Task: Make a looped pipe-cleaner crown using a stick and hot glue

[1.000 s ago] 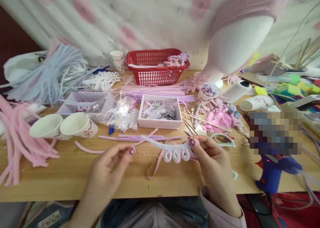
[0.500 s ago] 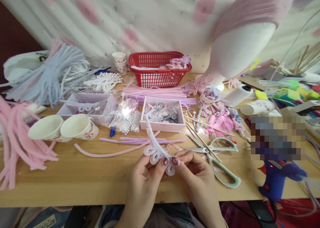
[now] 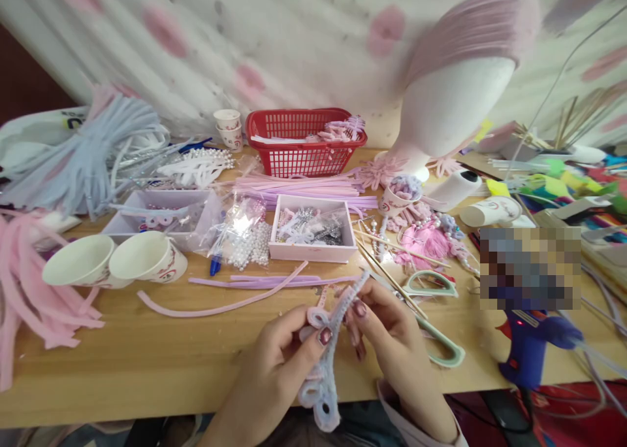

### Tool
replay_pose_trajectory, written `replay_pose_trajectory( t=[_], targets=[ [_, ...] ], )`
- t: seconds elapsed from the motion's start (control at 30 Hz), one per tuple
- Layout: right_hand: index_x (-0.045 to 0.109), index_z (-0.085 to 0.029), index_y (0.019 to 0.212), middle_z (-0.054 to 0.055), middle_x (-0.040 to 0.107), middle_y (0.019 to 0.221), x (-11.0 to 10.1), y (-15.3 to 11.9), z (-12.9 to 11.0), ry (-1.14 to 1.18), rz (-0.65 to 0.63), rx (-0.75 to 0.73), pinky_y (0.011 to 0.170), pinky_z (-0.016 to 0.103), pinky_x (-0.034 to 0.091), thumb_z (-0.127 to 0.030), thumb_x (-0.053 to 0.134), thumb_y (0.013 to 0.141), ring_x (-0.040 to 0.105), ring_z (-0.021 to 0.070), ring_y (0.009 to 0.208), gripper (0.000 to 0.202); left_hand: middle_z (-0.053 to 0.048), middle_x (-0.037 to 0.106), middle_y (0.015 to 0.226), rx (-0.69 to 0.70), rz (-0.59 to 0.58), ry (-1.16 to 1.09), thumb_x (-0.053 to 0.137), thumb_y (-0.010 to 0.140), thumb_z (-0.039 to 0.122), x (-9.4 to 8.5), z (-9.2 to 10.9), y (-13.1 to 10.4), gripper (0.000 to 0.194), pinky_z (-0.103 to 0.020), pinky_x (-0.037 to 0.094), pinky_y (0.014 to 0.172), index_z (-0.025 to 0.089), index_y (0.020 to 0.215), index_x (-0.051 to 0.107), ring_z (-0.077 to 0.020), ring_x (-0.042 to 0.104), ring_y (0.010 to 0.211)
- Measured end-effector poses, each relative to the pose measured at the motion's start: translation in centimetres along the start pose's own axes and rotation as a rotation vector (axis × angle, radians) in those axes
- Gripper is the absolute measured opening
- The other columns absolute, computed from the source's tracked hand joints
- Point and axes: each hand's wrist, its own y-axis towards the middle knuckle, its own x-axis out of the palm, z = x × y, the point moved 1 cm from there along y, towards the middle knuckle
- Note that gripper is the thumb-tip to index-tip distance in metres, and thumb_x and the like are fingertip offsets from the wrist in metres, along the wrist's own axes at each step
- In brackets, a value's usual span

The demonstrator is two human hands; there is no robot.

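A pale blue-white pipe cleaner piece point(image 3: 332, 349), bent into a row of small loops along a straight stem, is between my hands above the table's front edge. My left hand point(image 3: 289, 355) pinches it near its middle, with the thumb on top and a loop beside the thumb tip. My right hand point(image 3: 386, 332) is closed at the upper stem, thumb and bent fingers against it. The stem's free end points up and to the right, while several loops hang below my left thumb. Green-handled scissors point(image 3: 453, 355) lie partly hidden behind my right hand.
Pink and purple pipe cleaners point(image 3: 220, 308) lie ahead. Behind are a white box point(image 3: 313, 252) of trims, bagged pearl beads point(image 3: 245, 244) and a red basket point(image 3: 308, 163). Paper cups point(image 3: 147, 261) stand left. A blue glue gun point(image 3: 526, 349) and a mannequin head point(image 3: 450, 107) are right.
The pipe cleaner piece has been turned: its stem end now points up-right and its loops hang downward. My right hand has shifted up along the stem. The view has tilted slightly.
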Motion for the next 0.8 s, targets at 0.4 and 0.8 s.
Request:
replay_pose_trajectory(
  t=[0.4,0.8],
  targets=[
    [0.056,-0.020,0.052,-0.003,0.050,0.044,-4.2,-3.6,-0.9,-0.592,0.373,-0.138,0.044,0.022,0.036,-0.042,0.071,0.085,0.045,0.0102,0.042,0.042,-0.002,0.074,0.073,0.005,0.247,-0.072,0.090,0.058,0.057,-0.5,0.1,-0.1,0.045,-0.020,0.055,0.060,0.021,0.082,0.079,-0.0167,0.067,0.069],
    [0.061,-0.021,0.070,0.004,0.054,0.059,-16.3,-4.8,-0.8,-1.232,0.980,-0.079,0.054,0.035,0.035,-0.069,0.066,0.074,0.048,0.0220,0.054,0.048,0.000,0.064,0.053,0.107,0.268,-0.021,0.083,0.073,0.052,-2.8,-2.1,0.7,0.037,-0.019,0.045,0.039,0.019,0.086,0.074,-0.0130,0.056,0.044]
  ],
)
